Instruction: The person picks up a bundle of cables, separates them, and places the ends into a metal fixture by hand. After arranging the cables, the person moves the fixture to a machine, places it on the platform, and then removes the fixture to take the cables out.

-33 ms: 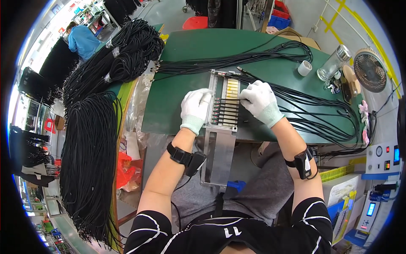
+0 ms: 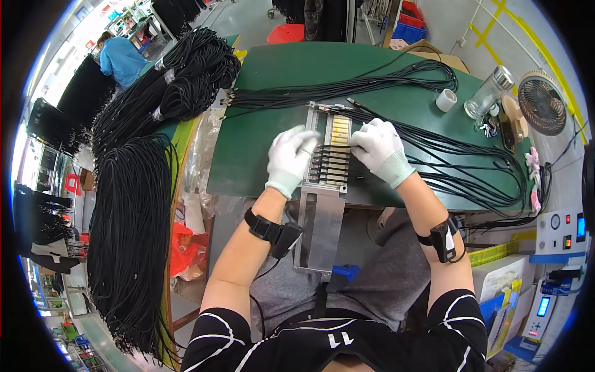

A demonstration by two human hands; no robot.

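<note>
Person seated at green work table (image 2: 266, 124), both hands in white knit gloves. Long metal jig plate (image 2: 322, 211) lies across table's near edge, lower end overhanging toward lap. Upper part of jig carries a row of black cable connectors (image 2: 328, 164) laid side by side in slots, w/ a yellow strip (image 2: 339, 129) above them.

Left hand (image 2: 290, 158): rests on jig's left edge, fingers curled loosely, touching left ends of connector row. Grip on any single item: cannot tell.

Right hand (image 2: 379, 149): on jig's right side, fingers bent down onto black cables (image 2: 446, 161) where they enter jig. Pinch vs. flat press: cannot tell.

Cables fan out right across table and loop back along far edge. Big bundles of coiled black cable (image 2: 133, 204) hang at left. Far right of table: clear glass jar (image 2: 489, 93), white tape roll (image 2: 445, 100), small fan (image 2: 542, 102). Black wrist units strapped on both forearms.
</note>
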